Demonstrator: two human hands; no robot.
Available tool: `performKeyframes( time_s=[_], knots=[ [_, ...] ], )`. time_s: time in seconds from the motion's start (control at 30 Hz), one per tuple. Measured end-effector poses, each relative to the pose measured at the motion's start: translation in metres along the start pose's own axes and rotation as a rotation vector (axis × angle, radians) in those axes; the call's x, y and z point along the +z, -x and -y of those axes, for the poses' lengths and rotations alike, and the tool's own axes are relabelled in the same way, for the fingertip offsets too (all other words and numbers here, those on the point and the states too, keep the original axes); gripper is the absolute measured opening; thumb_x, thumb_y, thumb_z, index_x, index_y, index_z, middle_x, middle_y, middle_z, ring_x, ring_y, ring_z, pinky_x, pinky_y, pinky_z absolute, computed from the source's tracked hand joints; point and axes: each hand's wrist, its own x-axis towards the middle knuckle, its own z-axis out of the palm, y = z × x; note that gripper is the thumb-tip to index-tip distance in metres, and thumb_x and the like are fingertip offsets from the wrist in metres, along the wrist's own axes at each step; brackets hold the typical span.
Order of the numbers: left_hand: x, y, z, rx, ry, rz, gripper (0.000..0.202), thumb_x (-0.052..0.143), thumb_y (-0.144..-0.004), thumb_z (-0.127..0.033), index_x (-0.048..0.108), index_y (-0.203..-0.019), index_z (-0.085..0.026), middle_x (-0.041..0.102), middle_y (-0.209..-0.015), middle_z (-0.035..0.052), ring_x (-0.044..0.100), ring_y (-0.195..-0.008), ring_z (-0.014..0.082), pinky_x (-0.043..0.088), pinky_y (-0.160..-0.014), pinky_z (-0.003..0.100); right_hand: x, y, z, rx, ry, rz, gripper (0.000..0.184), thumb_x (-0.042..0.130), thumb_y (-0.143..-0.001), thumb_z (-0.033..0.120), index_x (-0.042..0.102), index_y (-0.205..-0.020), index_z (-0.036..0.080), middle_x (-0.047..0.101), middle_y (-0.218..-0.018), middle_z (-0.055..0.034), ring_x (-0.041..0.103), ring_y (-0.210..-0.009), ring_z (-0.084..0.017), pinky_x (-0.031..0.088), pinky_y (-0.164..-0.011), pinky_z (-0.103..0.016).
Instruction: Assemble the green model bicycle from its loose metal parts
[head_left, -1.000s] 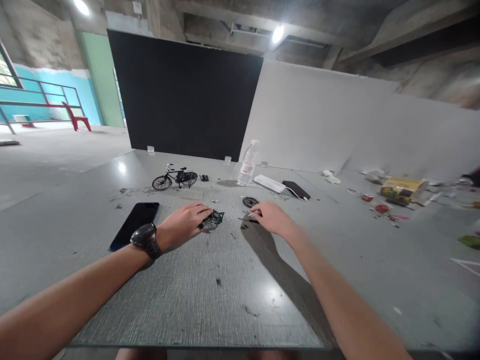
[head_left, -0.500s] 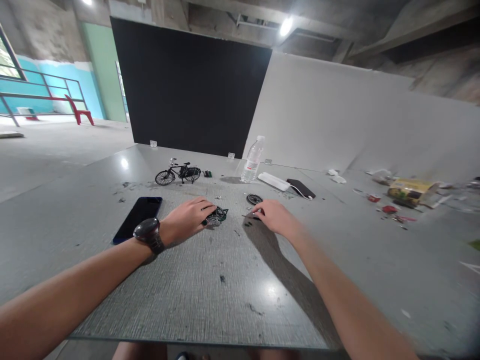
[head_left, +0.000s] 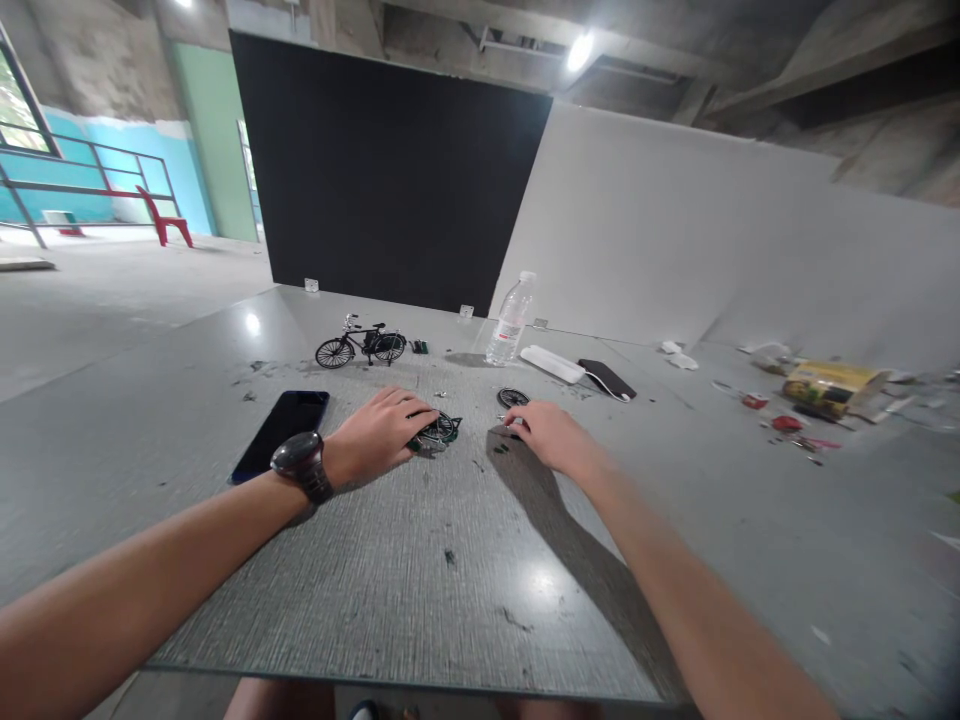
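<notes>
My left hand [head_left: 379, 432], with a dark watch at its wrist, lies over a partly built miniature bicycle [head_left: 441, 428]. Its fingers are closed on the near end, and a spoked wheel shows past them. To the right, my right hand [head_left: 544, 432] is low over the tabletop, its thumb and fingers pinched together; whatever is between them is too small to make out. Just beyond those fingertips lies a loose spoked wheel [head_left: 513, 397]. Small dark pieces [head_left: 501, 449] rest in the shadow below them. Tiny silvery parts [head_left: 441, 394] lie between the hands, farther back.
A complete model bicycle [head_left: 361, 345] stands behind, beside a small dark green piece [head_left: 420, 347]. A phone [head_left: 274, 437] lies left of my left wrist. Farther back are a water bottle [head_left: 511, 320], a white case [head_left: 553, 364] and a dark power bank [head_left: 606, 379]. A yellow packet [head_left: 832, 388] lies far right.
A thin piece that stuck out from my right fingertips no longer shows there. My left hand stays on the partly built bicycle. The whole view has shifted slightly.
</notes>
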Motion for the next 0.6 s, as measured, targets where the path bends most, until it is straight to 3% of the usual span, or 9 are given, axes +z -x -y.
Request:
performKeyframes(
  time_s=[0.17, 0.33, 0.6],
  knots=[
    [0.001, 0.002, 0.001, -0.082, -0.040, 0.002, 0.056, 0.069, -0.081, -0.019, 0.053, -0.134, -0.029, 0.055, -0.135, 0.0101, 0.050, -0.124, 0.0338, 0.034, -0.105, 0.057, -0.015, 0.003, 0.019, -0.045, -0.086, -0.014, 0.029, 0.046, -0.093, 0.020, 0.074, -0.100, 0.022, 0.071, -0.096, -0.0099, 0.064, -0.084, -0.023, 0.043, -0.072, -0.034],
    [0.001, 0.002, 0.001, -0.061, 0.004, 0.112, 0.061, 0.065, -0.084, -0.013, 0.043, -0.139, -0.023, 0.055, -0.134, 0.0105, 0.055, -0.118, 0.0282, 0.047, -0.094, 0.041, -0.032, 0.000, 0.048, -0.158, -0.206, -0.028, 0.031, 0.042, -0.096, 0.026, 0.073, -0.103, 0.024, 0.069, -0.097, -0.0080, 0.061, -0.081, -0.019, 0.042, -0.068, -0.032],
    [-0.002, 0.000, 0.000, -0.034, -0.002, 0.125, 0.054, 0.065, -0.084, -0.010, 0.044, -0.134, -0.018, 0.053, -0.129, 0.0099, 0.048, -0.119, 0.0256, 0.044, -0.097, 0.037, -0.045, -0.031, 0.079, -0.340, -0.034, 0.148, 0.025, 0.048, -0.093, 0.019, 0.072, -0.094, 0.021, 0.068, -0.093, -0.0084, 0.061, -0.082, -0.020, 0.041, -0.068, -0.032]
  ],
)
